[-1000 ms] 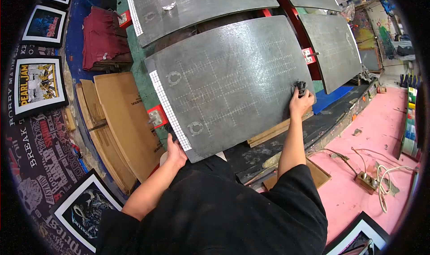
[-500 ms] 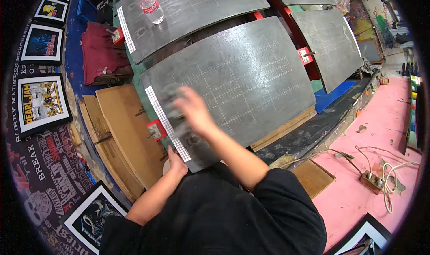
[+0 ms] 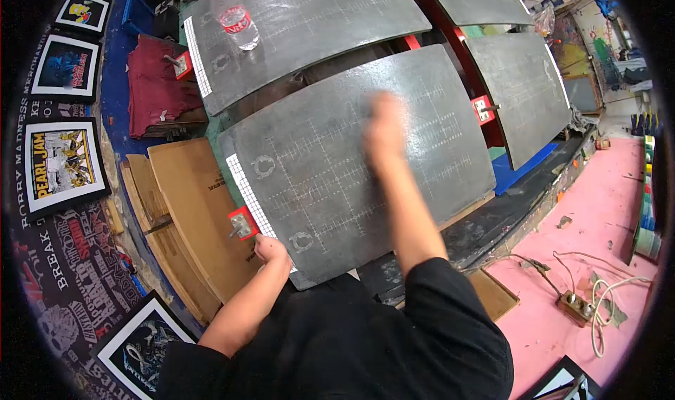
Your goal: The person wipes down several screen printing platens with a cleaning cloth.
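A dark grey board (image 3: 316, 189), marked with dotted grid lines and ring marks, lies in front of me, with a white checkered strip (image 3: 247, 192) along its left edge. At the lower part of that edge, just below a red clamp bracket (image 3: 243, 223), my left hand (image 3: 273, 251) is closed around the board's rim, its fingers partly hidden underneath. Over the middle of the board is my right hand (image 3: 387, 129), smeared by motion. Its fingers are too blurred to read, and no object shows in it.
A water bottle (image 3: 239, 29) stands on the board behind (image 3: 316, 34). More grey boards (image 3: 520, 91) sit to the right. Cardboard (image 3: 200, 217) leans at the left, near a maroon cloth (image 3: 158, 84). A power strip with a cable (image 3: 578, 306) rests on the pink floor (image 3: 541, 266).
My right hand has swept from the left strip across to the board's middle, away from me. My left hand stays at the edge. The view has shifted slightly.
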